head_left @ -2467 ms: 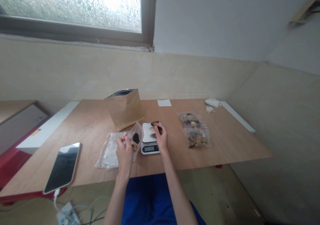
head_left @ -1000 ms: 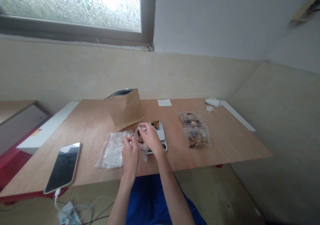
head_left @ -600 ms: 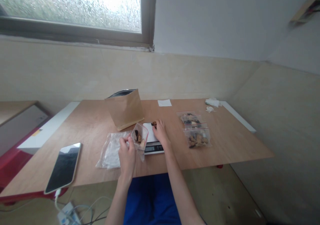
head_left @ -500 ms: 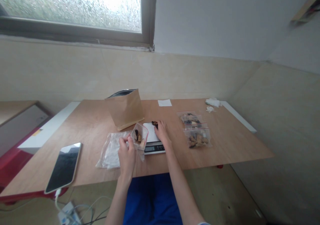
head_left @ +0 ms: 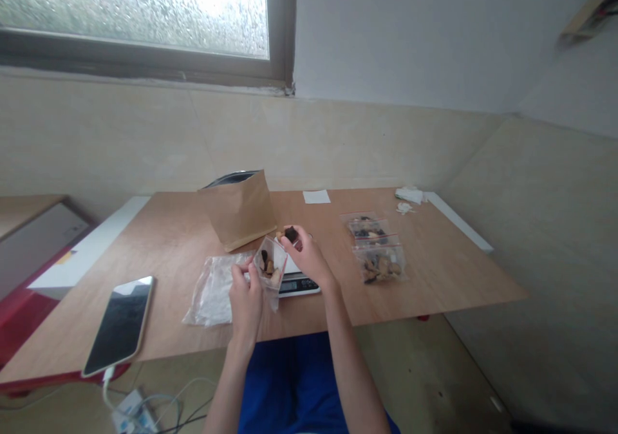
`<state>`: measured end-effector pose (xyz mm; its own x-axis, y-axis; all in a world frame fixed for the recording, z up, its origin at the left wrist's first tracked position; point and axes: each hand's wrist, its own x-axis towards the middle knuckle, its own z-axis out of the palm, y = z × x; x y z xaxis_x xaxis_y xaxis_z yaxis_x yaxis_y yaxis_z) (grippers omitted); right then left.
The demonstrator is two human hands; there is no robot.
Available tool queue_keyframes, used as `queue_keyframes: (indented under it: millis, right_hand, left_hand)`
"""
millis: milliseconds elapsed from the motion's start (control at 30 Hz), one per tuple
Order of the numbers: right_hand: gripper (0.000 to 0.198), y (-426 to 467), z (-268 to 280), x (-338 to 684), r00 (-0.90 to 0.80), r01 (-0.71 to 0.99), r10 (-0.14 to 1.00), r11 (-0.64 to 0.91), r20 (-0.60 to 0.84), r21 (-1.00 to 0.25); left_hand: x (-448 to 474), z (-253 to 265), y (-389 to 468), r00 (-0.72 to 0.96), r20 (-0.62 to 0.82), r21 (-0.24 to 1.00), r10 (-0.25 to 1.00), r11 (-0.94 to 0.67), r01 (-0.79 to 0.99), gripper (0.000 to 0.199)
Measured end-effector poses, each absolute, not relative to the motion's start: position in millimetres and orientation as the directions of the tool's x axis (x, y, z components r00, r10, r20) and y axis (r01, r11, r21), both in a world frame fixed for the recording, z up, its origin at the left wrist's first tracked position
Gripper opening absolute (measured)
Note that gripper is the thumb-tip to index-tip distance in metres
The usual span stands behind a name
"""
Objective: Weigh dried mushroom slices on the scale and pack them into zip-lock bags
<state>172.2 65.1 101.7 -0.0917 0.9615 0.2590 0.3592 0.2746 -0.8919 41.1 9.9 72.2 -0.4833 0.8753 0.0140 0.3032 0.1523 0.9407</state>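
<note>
My left hand pinches the edge of a clear zip bag, which is open at the top and has several brown and dark dried pieces inside. Just above and right of that bag, my right hand has its fingers closed on a few dried pieces, dark and tan; their exact kind is too small to tell. Beneath both lies a kitchen scale with a white plate and a dark display strip, partly covered by the bag and my right hand.
Flat clear bags lie left of the scale, with a kraft paper pouch standing open behind. Filled zip bags overlap on the right. A phone on a cable rests at the left. White paper lies at the back.
My right hand has lifted dried pieces off the scale plate and moved left to the mouth of the zip bag. My left hand still holds the bag in nearly the same place.
</note>
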Motion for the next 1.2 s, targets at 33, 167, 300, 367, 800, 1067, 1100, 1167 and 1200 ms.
queue_keyframes:
  millis: [33,167,300,367,800,1067,1100,1167,1200]
  right_hand:
    - [0.031,61.7,105.9,170.4,-0.121,0.357,0.960,0.279,0.252,-0.891]
    - [0.034,53.6,112.9,169.4,-0.233,0.392,0.954,0.269,0.188,-0.880]
    - [0.026,52.0,111.3,177.2,-0.226,0.397,0.956,0.265,0.187,-0.878]
    - [0.025,51.7,107.7,182.0,-0.176,0.399,0.964,0.254,0.198,-0.881]
    - [0.097,21.6,79.3,168.1,-0.392,0.251,0.915,0.204,0.093,-0.946]
    - [0.056,25.9,81.9,159.8,-0.250,0.170,0.948,0.243,0.197,-0.955]
    - [0.052,26.2,82.4,160.8,-0.235,0.158,0.949,0.250,0.210,-0.955]
    - [0.046,26.3,84.2,163.4,-0.215,0.129,0.948,0.264,0.233,-0.956]
    - [0.043,26.1,85.6,164.8,-0.206,0.110,0.948,0.267,0.241,-0.957]
  left_hand:
    - [41.3,72.3,9.9,-0.481,0.012,0.941,0.876,0.153,0.302,0.022]
    - [41.6,73.0,8.9,-0.474,0.023,0.943,0.880,0.139,0.303,0.021]
    - [40.3,73.1,8.0,-0.470,0.003,0.944,0.883,0.153,0.293,0.024]
    - [39.7,72.8,8.1,-0.473,-0.009,0.946,0.881,0.161,0.282,0.025]
    - [40.8,76.0,9.8,-0.537,0.030,0.954,0.843,0.136,0.266,0.030]
    - [45.6,79.5,9.7,-0.439,-0.059,0.995,0.896,0.020,-0.094,0.034]
    - [45.3,79.0,10.2,-0.434,-0.055,0.994,0.899,0.009,-0.107,0.034]
    - [43.4,76.7,11.8,-0.423,-0.036,0.991,0.905,-0.021,-0.129,0.035]
    - [42.0,75.0,13.0,-0.422,-0.023,0.990,0.906,-0.037,-0.134,0.035]
